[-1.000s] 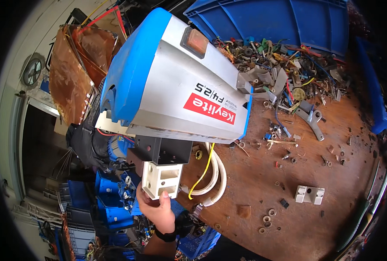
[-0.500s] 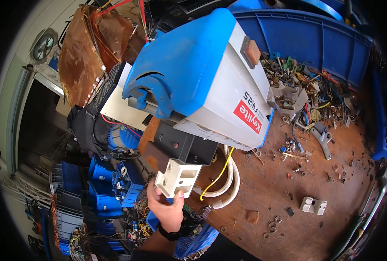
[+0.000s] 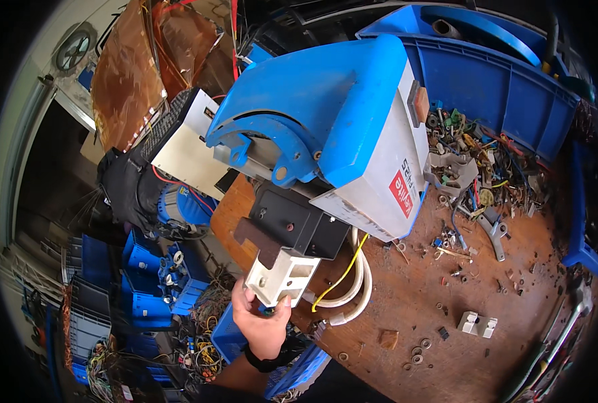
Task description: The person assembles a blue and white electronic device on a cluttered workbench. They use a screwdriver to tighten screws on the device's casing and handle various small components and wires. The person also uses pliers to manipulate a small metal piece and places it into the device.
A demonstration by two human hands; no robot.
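Note:
My left hand [image 3: 264, 330], with a dark band on its wrist, closes around the lower end of a white slotted block [image 3: 282, 279]. The thumb presses its front edge and the fingers wrap the left side. The block meets a black box [image 3: 299, 218] under a large blue-and-grey machine housing [image 3: 305, 101]; whether they are joined I cannot tell. A brown plate [image 3: 258, 242] juts out beside the block. A white cable [image 3: 364, 285] and a yellow wire [image 3: 339, 279] loop down at the right. My right hand is out of view.
The wooden table [image 3: 393, 295] carries a small white block [image 3: 477, 325], several washers [image 3: 417, 350] and a heap of scrap parts [image 3: 480, 148]. A big blue crate [image 3: 493, 80] stands behind. Blue bins [image 3: 148, 295] sit lower left, beside tangled wires [image 3: 208, 322].
The view has shifted, so the housing appears further right and lower, with more of its open underside showing. My left hand keeps its grip on the white block.

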